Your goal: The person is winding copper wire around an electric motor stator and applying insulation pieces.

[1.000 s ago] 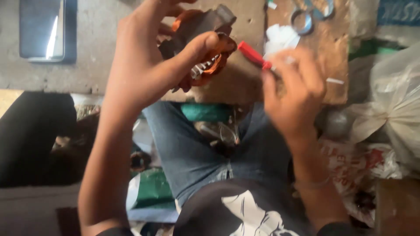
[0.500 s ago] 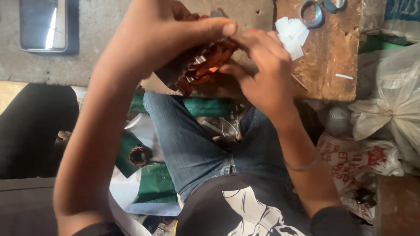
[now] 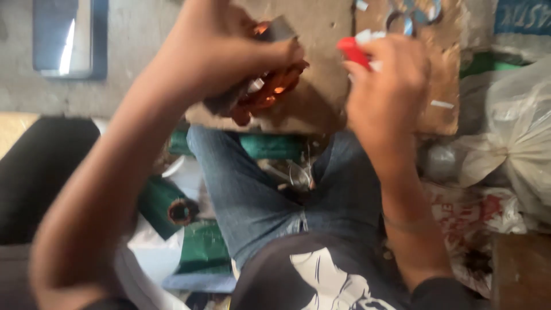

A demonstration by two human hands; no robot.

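Since half a second ago, right hand (image 3: 385,86) has pulled away from the coil.
Left hand (image 3: 221,54) grips the copper-wound coil (image 3: 267,92) at twelve o'clock above the lap; right hand clenches a red-handled tool (image 3: 353,51), clear at two o'clock.

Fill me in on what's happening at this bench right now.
A person sits with their legs in blue jeans under a worn board. Their left hand grips a copper-wound coil part, holding it up over the board. Their right hand holds a red-handled tool just to the right of the coil, not touching it. Scissors lie at the board's far edge, a phone rests on the grey floor to the left, and plastic bags sit to the right.
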